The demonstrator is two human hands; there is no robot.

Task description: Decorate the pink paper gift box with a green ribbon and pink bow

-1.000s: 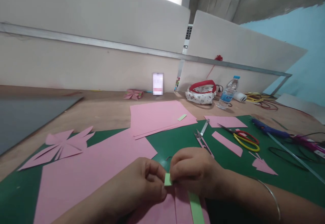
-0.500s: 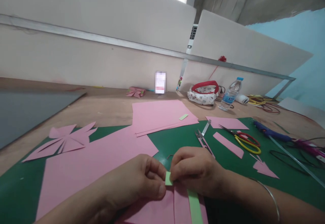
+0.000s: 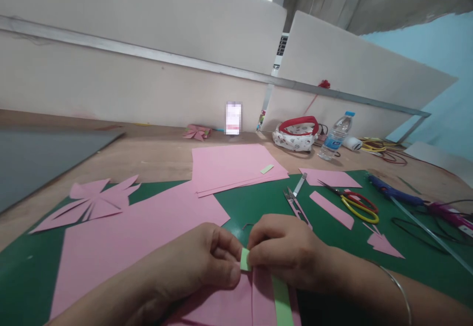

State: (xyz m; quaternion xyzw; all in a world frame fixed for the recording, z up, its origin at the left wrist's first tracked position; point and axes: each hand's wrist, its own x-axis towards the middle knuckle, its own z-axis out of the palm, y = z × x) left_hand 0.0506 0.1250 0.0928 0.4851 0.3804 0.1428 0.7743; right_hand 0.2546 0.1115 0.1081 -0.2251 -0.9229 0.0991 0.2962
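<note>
Between my two hands is a small light-green paper piece [image 3: 244,260] at the top edge of a folded pink paper [image 3: 225,306]. My left hand [image 3: 210,257] is closed, its thumb and fingers pinching the pink paper's edge beside the green piece. My right hand [image 3: 284,244] is closed too, with thumb and fingertip pressed on the green piece's right side. Below my right hand, a longer green strip [image 3: 282,301] runs down the pink paper. Its upper end is hidden by the hand. Just beyond lie thread snips [image 3: 295,205], their handles partly behind my right hand.
Pink sheets [image 3: 236,166] and a larger pink sheet [image 3: 148,242] lie on the green mat [image 3: 251,208]. Cut pink petals [image 3: 96,200] are at left. Scissors [image 3: 354,205], a pink strip [image 3: 331,210] and a blue glue gun [image 3: 393,190] with cord lie right. A bottle [image 3: 334,136] stands behind.
Both hands keep their grip in nearly the same place. The green piece looks slightly more turned and covered by my right fingertip. The camera view has shifted slightly.
</note>
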